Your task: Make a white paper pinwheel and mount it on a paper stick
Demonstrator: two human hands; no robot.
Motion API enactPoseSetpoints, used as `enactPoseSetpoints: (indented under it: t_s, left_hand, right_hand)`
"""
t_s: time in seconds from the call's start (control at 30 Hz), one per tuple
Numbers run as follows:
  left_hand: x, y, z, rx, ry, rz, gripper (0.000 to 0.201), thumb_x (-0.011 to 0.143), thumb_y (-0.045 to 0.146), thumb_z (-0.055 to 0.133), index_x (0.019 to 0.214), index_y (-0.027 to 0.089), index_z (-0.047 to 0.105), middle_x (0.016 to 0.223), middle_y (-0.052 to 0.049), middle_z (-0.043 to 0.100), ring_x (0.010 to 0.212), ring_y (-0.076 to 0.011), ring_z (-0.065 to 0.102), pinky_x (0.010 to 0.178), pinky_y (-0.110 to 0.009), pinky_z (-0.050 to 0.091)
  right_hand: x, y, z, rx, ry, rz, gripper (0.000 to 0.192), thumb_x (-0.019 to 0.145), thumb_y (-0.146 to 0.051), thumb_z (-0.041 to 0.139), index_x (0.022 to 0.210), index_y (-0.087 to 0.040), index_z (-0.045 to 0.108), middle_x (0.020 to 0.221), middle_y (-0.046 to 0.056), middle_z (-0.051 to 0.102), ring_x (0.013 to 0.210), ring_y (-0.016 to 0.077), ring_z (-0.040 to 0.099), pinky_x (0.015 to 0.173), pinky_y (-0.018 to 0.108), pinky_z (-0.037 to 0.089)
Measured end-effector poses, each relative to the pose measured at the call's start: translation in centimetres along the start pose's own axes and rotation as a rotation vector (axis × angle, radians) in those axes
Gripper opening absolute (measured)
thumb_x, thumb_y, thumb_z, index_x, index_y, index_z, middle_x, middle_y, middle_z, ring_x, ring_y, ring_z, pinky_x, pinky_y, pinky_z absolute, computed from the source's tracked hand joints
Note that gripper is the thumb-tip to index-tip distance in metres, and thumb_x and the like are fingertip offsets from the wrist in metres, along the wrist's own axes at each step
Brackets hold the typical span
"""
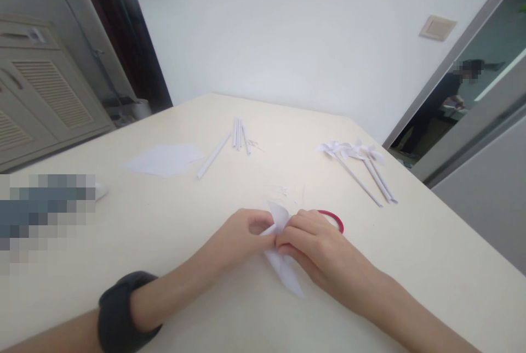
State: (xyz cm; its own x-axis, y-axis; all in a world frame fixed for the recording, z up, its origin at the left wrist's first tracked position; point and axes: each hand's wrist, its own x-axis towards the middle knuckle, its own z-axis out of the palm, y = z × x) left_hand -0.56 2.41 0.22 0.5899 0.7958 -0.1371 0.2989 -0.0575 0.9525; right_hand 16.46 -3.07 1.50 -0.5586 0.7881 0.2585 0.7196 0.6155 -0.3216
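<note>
Between my two hands is a white paper pinwheel (283, 272), its blades partly folded in toward the middle. My left hand (246, 237) pinches it from the left with thumb and fingers. From the right, my right hand (314, 240) is closed on the same paper near its centre, and the fingertips of both hands meet there. The fingers hide the pinwheel's centre. Just behind my right hand lies a red scissors-like loop handle (333, 218), mostly covered. Small white paper scraps (282, 191) lie beyond the hands.
Flat white paper sheets (164, 160) lie at left, near several rolled paper sticks (239, 135) and a longer paper tube (213, 157). Several finished pinwheels on sticks (356, 169) rest at right. A wall backs the table (172, 298). A person (441, 95) stands beyond the doorway.
</note>
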Motion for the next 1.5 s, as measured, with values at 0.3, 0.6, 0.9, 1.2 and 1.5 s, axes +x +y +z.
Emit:
enactPoseSetpoints:
  t_s: [0.3,0.6,0.9,1.2,1.5]
  left_hand:
    - [-0.3,0.0,-0.2,-0.054,-0.012,-0.022,0.016,0.069,0.031,0.059,0.073,0.016,0.066,0.075,-0.003,0.068,0.079,-0.0238,0.063,0.063,-0.028,0.048]
    - [-0.1,-1.6,0.4,-0.006,0.031,0.029,0.014,0.075,0.028,0.055,0.068,0.017,0.060,0.064,0.002,0.057,0.062,-0.0144,0.054,0.051,-0.021,0.035]
    - [-0.2,-1.2,0.3,0.043,0.032,0.015,0.016,0.074,0.029,0.055,0.064,0.017,0.053,0.062,0.003,0.048,0.058,-0.0119,0.046,0.050,-0.021,0.033]
    - [0.0,-1.6,0.2,0.016,-0.008,-0.010,0.020,0.075,0.033,0.056,0.065,0.017,0.052,0.064,0.003,0.048,0.060,-0.0118,0.046,0.052,-0.021,0.033]
    - [-0.4,-0.2,0.1,-0.048,-0.029,-0.053,0.014,0.072,0.026,0.058,0.063,0.016,0.053,0.063,0.003,0.051,0.061,-0.0123,0.049,0.053,-0.021,0.035]
  right_hand:
    - [-0.2,0.6,-0.3,0.173,0.101,0.204,0.011,0.086,-0.013,0.055,0.084,-0.024,0.057,0.074,-0.004,0.061,0.078,0.0133,0.052,0.070,0.024,0.038]
    - [-0.1,0.0,0.0,-0.141,0.249,0.078,0.012,0.085,-0.018,0.059,0.074,-0.017,0.054,0.075,-0.002,0.054,0.072,0.0126,0.047,0.081,0.032,0.032]
    - [-0.4,-0.2,1.2,-0.443,0.300,-0.044,0.018,0.090,-0.018,0.051,0.072,-0.015,0.055,0.069,0.000,0.052,0.067,0.0137,0.042,0.079,0.034,0.033]
    - [-0.4,-0.2,1.3,-0.472,0.316,-0.068,0.022,0.091,-0.019,0.048,0.072,-0.015,0.057,0.069,0.000,0.053,0.066,0.0143,0.043,0.080,0.035,0.034]
    - [-0.3,-0.2,1.2,-0.478,0.324,-0.029,0.022,0.091,-0.025,0.050,0.071,-0.016,0.055,0.070,0.000,0.054,0.068,0.0149,0.046,0.081,0.035,0.033]
